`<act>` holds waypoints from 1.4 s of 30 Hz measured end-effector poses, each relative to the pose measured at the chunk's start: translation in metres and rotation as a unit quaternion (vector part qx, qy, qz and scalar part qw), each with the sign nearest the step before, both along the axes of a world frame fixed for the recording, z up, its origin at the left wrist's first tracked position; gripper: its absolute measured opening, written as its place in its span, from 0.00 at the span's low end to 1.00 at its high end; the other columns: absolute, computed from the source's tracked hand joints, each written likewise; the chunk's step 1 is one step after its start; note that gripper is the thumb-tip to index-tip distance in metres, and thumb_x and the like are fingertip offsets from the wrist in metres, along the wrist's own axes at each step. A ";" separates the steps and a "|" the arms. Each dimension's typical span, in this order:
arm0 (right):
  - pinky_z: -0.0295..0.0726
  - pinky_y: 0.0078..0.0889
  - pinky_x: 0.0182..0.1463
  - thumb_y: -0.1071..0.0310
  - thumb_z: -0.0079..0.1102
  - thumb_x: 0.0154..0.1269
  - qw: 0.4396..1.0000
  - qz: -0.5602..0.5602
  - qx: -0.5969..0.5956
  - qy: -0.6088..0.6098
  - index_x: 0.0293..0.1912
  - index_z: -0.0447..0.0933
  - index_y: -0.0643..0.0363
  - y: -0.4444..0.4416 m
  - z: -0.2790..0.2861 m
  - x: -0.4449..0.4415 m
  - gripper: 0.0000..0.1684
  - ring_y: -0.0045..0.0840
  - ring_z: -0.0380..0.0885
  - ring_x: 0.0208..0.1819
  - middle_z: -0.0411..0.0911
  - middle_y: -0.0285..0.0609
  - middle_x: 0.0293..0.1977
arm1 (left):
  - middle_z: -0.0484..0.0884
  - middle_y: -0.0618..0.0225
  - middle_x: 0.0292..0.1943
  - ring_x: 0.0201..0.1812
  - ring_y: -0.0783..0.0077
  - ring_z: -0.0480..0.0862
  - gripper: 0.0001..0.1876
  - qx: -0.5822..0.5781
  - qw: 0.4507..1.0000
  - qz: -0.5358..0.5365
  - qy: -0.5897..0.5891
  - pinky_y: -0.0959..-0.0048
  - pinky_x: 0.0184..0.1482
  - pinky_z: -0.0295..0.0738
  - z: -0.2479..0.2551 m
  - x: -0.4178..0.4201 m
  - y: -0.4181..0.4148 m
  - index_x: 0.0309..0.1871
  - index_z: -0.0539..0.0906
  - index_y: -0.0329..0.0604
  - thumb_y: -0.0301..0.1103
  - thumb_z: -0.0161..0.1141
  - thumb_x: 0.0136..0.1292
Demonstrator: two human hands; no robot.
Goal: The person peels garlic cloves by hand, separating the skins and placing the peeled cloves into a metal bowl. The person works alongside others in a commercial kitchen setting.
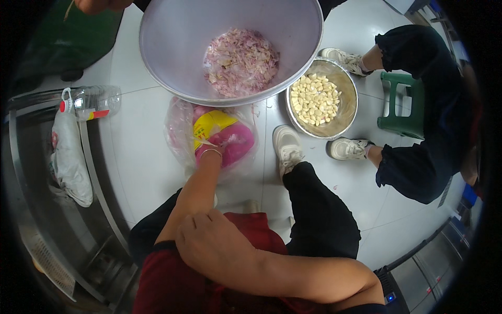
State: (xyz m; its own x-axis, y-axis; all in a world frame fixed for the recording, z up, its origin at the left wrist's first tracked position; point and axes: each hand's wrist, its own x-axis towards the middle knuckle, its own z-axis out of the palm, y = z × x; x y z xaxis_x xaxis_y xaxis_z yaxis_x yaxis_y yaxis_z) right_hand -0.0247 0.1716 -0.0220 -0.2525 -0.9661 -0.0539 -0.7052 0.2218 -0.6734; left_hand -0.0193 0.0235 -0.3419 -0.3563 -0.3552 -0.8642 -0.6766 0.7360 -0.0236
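Observation:
My left hand (213,151), with a bracelet at the wrist, reaches into a clear plastic bag (178,129) on the floor. Its fingers are mostly hidden against a bright pink bundle (235,141) with a yellow label (213,123) that bears writing. My right hand (213,235) lies across my left forearm near the sleeve cuff, fingers curled; whether it grips anything is hidden. Beyond the bag, a large pale tub (168,43) holds pinkish garlic skins (243,62). Right of it, peeled garlic cloves (315,100) fill the bottom of a plastic-lined metal bowl (349,108).
Another person's hand (104,4) shows at the top left, holding a thin strand. A person in dark trousers (415,165) sits at right by a green plastic stool (400,104). At left, a metal rack (84,149) carries a white bag (70,165) and a clear plastic bottle (98,98).

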 end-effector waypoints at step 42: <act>0.68 0.39 0.38 0.62 0.67 0.51 0.993 -0.069 0.090 0.028 0.41 0.85 0.50 -0.025 0.018 0.005 0.15 0.30 0.79 0.40 0.83 0.33 0.37 | 0.79 0.65 0.38 0.36 0.70 0.81 0.28 0.230 0.890 0.076 0.387 0.73 0.41 0.79 0.047 0.045 0.035 0.55 0.73 0.41 0.19 0.62 0.46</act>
State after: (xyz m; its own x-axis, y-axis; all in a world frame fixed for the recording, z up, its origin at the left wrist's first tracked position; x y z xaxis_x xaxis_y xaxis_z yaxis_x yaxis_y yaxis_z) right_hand -0.0200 0.1469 -0.0045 -0.3886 -0.8985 -0.2043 -0.6946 0.4313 -0.5757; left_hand 0.0253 0.0586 -0.2952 -0.8862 -0.1222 -0.4468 -0.4512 0.4462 0.7729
